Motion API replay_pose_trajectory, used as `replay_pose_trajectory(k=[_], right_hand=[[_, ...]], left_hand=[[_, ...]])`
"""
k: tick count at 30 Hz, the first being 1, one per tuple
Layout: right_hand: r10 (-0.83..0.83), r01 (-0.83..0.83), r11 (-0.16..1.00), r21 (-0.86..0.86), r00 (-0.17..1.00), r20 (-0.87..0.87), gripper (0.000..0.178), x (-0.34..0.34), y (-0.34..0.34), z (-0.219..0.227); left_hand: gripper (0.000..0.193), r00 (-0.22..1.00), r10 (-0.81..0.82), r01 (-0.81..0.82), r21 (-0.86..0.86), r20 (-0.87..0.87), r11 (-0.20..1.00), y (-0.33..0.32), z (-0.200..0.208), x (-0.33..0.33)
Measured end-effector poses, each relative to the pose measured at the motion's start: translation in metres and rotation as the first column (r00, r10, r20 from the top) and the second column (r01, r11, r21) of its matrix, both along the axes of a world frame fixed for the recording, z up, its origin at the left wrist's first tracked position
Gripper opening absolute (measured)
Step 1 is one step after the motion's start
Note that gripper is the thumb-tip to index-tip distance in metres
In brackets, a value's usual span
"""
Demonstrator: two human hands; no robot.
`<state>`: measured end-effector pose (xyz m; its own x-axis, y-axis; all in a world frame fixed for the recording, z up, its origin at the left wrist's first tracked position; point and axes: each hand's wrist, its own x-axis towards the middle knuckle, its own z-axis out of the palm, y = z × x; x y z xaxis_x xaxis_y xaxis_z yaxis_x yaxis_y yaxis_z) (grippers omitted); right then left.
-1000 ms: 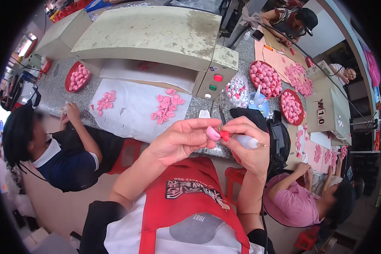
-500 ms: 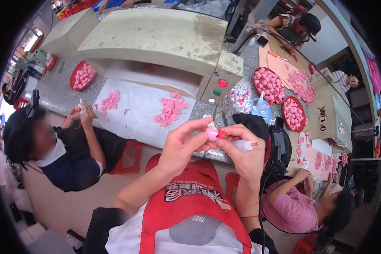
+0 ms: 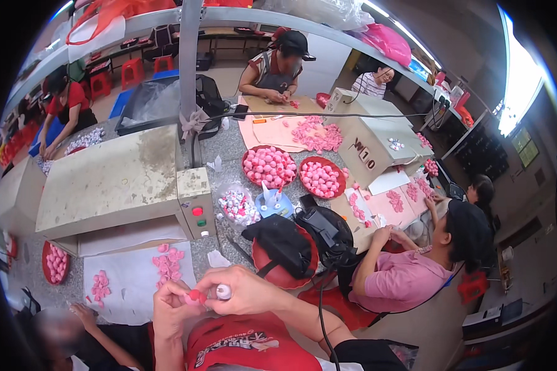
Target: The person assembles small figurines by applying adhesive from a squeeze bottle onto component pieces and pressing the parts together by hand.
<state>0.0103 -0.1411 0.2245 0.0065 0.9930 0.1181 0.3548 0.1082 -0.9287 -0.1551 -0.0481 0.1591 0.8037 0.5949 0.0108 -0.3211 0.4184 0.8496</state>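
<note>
Two hands meet: left hand (image 3: 170,306) pinches small red rounded piece (image 3: 196,296); right hand (image 3: 244,290) grips small white squeeze bottle (image 3: 223,291).

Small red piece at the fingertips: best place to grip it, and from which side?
Pinch the small red piece across its two sides, coming from the person's left, as the left hand does. The right hand with the small white bottle crowds its right side, and the piece is tiny and rounded, so a fingertip pinch suits.
</note>
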Motion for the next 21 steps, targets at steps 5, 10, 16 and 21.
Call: replay_pose_trajectory(k=[5,10,16,21], right_hand=[[-0.076,0.078,0.992,0.095,0.997,-0.018,0.020,-0.010,-0.002,0.000],[-0.130,0.122,0.987,0.104,0.989,0.073,0.021,-0.019,0.003,-0.003],[-0.298,0.262,0.936,0.236,0.946,0.131,0.021,-0.025,0.016,-0.012],[-0.314,0.306,0.948,-0.087,0.945,-0.091,0.022,-0.022,0.018,-0.023]], left_hand=[[0.024,0.991,0.134,-0.133,-0.028,0.031,0.991,-0.010,0.008,-0.001],[0.017,0.964,0.263,-0.263,0.005,-0.021,0.965,-0.011,0.006,-0.003],[0.009,0.962,0.271,-0.267,-0.179,-0.001,0.947,-0.004,0.000,0.010],[0.012,0.976,0.209,-0.178,-0.346,0.056,0.921,-0.003,-0.001,0.011]])
